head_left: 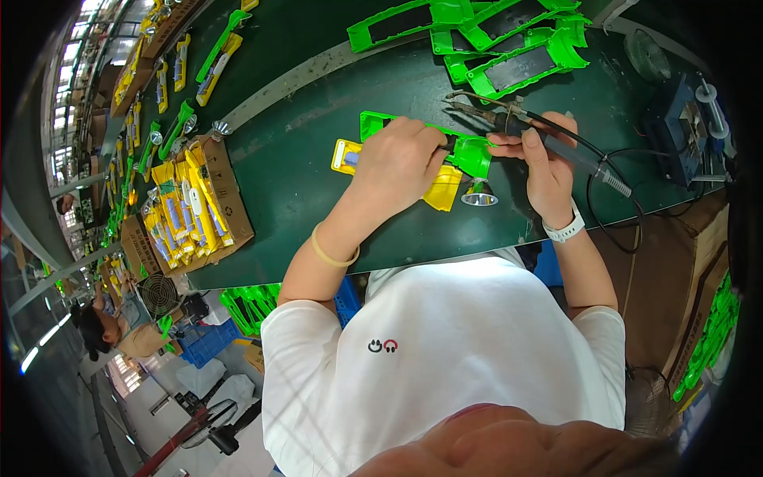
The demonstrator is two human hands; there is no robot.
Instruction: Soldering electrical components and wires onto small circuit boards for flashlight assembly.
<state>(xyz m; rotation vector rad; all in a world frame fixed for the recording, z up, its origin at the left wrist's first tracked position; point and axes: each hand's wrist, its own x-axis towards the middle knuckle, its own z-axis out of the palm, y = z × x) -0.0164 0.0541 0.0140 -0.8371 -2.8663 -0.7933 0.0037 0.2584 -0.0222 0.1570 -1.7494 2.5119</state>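
My left hand (401, 163) is bent over a green plastic housing (475, 156), fingers curled onto it; its fingertips are partly hidden. Beneath that hand a yellow plastic part (442, 189) shows on both sides, with a pale purple piece near its left end. A shiny reflector cup (479, 193) sits at the housing's right end. In my right hand (550, 163) is a soldering iron (513, 126), held between thumb and fingers, its tip pointing up and left beyond the housing. A dark cable trails from it to the right.
Several green housings (520, 67) lie piled at the far side. A cardboard box (226, 195) of yellow parts stands at left. The blue soldering station (675, 123) and cable are at right. Further left, more flashlight parts line the bench, and another person (131, 330) sits.
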